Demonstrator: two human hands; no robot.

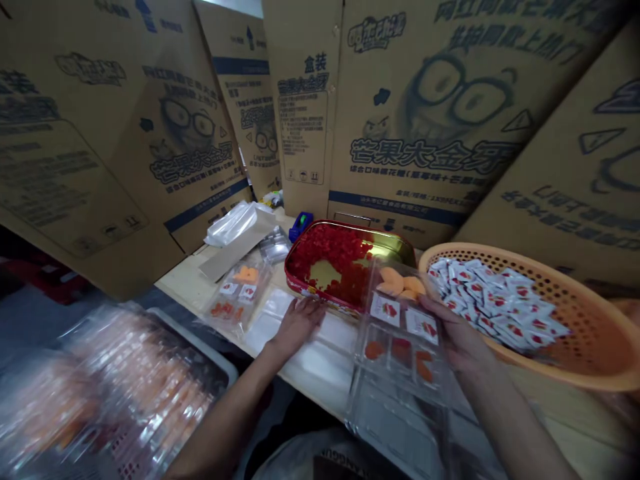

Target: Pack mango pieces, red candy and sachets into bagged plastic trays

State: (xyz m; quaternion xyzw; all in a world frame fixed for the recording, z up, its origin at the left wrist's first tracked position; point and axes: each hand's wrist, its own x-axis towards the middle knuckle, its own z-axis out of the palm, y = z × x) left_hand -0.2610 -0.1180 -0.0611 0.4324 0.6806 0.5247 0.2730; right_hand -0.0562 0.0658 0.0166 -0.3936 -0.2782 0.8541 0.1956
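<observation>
My right hand [453,333] grips the edge of a clear plastic compartment tray [400,347] holding orange dried fruit pieces and several white-and-red sachets. My left hand [299,325] lies flat with its fingers spread on a clear plastic sheet [305,340], close to a gold-coloured metal tray [390,247] heaped with red diced fruit [330,250]. Right of my right hand sits an orange mesh basket [575,353] full of small white-and-red sachets [495,307]. A similar filled clear tray [240,293] lies on the table further left.
Large printed cardboard sheets [435,113] stand along the back of the wooden table [183,283]. A blue tape dispenser [300,227] and a plastic bag [235,223] lie behind the trays. A stack of filled clear packs [135,380] sits at lower left.
</observation>
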